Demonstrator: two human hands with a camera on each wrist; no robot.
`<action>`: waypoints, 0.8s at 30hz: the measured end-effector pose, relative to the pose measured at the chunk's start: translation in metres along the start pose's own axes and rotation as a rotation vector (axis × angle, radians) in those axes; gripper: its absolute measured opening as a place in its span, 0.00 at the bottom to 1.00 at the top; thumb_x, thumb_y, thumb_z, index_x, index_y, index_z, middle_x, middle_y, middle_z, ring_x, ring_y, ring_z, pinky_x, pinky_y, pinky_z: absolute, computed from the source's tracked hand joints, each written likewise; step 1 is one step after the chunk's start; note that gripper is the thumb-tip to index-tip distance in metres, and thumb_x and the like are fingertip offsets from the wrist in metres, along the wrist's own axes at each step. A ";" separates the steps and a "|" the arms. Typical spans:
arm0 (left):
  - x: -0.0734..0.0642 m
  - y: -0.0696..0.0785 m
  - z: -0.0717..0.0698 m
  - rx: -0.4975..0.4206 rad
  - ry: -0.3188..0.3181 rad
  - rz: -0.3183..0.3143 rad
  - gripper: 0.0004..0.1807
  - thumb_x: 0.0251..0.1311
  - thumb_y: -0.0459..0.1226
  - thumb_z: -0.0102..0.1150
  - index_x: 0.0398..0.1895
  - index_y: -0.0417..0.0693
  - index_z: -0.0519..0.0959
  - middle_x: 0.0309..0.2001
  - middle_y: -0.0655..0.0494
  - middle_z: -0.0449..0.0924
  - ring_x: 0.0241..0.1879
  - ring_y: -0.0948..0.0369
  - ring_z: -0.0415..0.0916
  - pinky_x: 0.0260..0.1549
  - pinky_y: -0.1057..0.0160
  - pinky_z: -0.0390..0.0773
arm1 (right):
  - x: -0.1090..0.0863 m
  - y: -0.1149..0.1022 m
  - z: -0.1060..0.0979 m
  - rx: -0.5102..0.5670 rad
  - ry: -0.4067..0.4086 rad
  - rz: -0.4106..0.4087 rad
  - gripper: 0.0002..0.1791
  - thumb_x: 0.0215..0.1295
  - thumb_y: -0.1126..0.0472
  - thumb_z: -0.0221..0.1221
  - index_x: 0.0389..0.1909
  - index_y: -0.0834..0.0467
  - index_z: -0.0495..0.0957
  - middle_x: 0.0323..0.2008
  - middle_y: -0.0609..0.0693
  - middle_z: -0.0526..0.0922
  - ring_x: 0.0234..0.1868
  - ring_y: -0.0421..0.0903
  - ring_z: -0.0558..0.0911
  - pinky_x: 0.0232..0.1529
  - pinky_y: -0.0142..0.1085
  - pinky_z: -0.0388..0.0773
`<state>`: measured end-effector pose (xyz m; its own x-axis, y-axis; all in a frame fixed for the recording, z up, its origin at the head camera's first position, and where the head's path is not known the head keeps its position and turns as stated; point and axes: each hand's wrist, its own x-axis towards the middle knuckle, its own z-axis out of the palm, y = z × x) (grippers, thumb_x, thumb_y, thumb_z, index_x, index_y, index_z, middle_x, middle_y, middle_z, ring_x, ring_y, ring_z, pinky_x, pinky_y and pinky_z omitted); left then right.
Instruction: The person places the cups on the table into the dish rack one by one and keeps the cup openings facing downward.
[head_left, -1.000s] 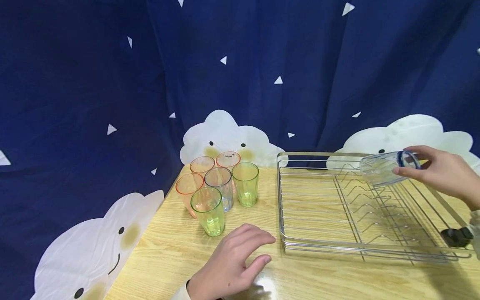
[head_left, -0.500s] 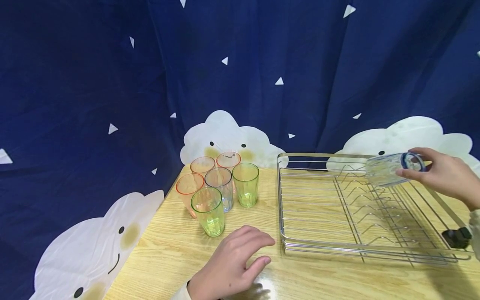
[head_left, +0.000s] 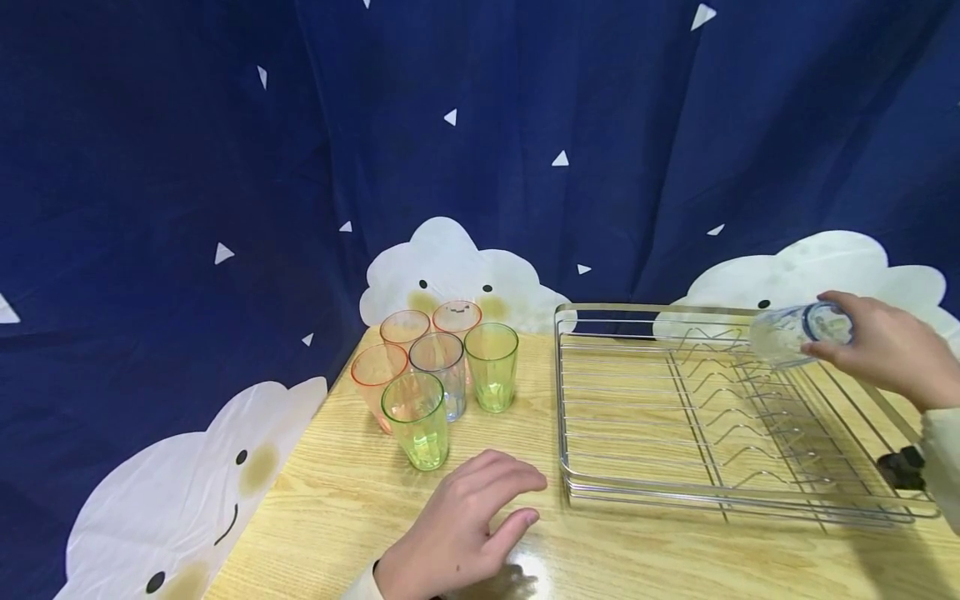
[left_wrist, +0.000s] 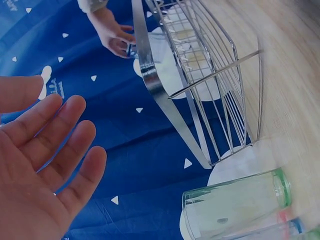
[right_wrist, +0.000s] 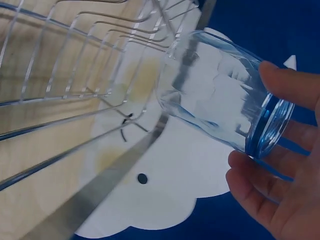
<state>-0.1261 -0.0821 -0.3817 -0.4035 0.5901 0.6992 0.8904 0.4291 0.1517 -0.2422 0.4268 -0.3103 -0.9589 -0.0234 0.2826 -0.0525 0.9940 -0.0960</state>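
Note:
A clear blue tumbler lies nearly sideways in the air, over the back right of a wire dish rack. My right hand grips its base end between thumb and fingers, with the mouth facing left. Over the table in front of the rack's left corner hovers my left hand, fingers loosely bent and nothing in them. Left of the rack stand upright tumblers: two green, the nearer green tumbler in front, a blue tumbler and three orange-red ones, including an orange-red tumbler.
Wavy wire dividers run front to back inside the rack's right part. A black fitting sits at the rack's right end. Behind the wooden table hangs a dark blue curtain with white clouds.
My right hand has shifted slightly to the right, carrying the blue tumbler with it. My left hand and the standing tumblers have stayed where they were.

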 end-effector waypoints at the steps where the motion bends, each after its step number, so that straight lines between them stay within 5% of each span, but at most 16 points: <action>1: 0.000 0.000 0.000 0.002 0.001 -0.002 0.09 0.68 0.41 0.56 0.47 0.53 0.81 0.45 0.64 0.85 0.48 0.67 0.80 0.53 0.72 0.77 | 0.001 0.002 0.002 0.003 -0.010 0.006 0.41 0.54 0.54 0.69 0.62 0.72 0.64 0.54 0.83 0.70 0.48 0.80 0.74 0.44 0.71 0.71; 11: -0.001 -0.001 0.002 0.012 -0.019 -0.016 0.10 0.65 0.40 0.58 0.47 0.54 0.81 0.45 0.65 0.85 0.48 0.67 0.80 0.54 0.72 0.76 | 0.010 0.027 0.017 0.010 -0.064 0.043 0.40 0.53 0.57 0.69 0.60 0.74 0.63 0.56 0.83 0.68 0.49 0.81 0.72 0.47 0.72 0.69; 24: -0.002 -0.003 0.003 0.027 -0.036 -0.014 0.09 0.67 0.41 0.57 0.47 0.54 0.81 0.46 0.64 0.85 0.48 0.67 0.80 0.53 0.71 0.77 | 0.013 0.034 0.032 0.059 -0.178 0.127 0.46 0.55 0.49 0.67 0.64 0.74 0.58 0.58 0.84 0.64 0.52 0.82 0.68 0.51 0.73 0.68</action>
<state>-0.1280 -0.0829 -0.3855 -0.4233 0.6084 0.6714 0.8791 0.4550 0.1420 -0.2657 0.4569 -0.3400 -0.9927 0.0783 0.0920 0.0611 0.9823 -0.1770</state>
